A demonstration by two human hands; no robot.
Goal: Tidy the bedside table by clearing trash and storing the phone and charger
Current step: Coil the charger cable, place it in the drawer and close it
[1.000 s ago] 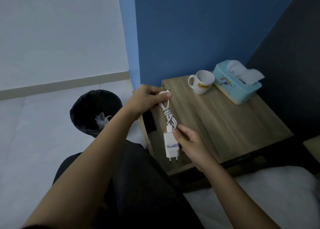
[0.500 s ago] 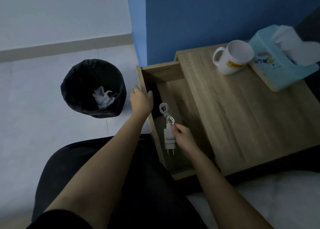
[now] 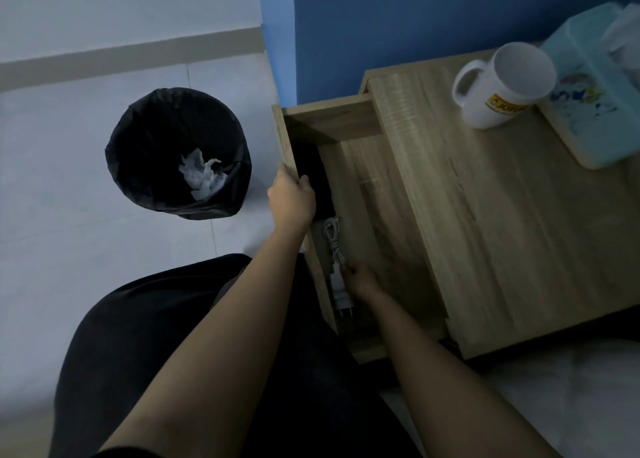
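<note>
The wooden bedside table's drawer (image 3: 363,194) stands pulled out to the left. My left hand (image 3: 292,199) grips the drawer's front panel (image 3: 282,135) from above. A white charger (image 3: 337,284) with its coiled cable lies low against the drawer's front wall, and my right hand (image 3: 360,279) is inside the drawer with fingers on it. A dark flat object, likely the phone (image 3: 313,177), lies in the drawer beyond my left hand. The black-lined trash bin (image 3: 176,152) on the floor holds crumpled white tissue (image 3: 202,175).
On the table top (image 3: 485,215) stand a white mug (image 3: 502,83) and a light blue tissue box (image 3: 595,90) at the back right. A blue wall rises behind. White bedding lies at the lower right, my dark-clothed lap at the bottom.
My left hand let go of the cable and took hold of the drawer front. My right hand lowered the charger from above the table down into the open drawer.
</note>
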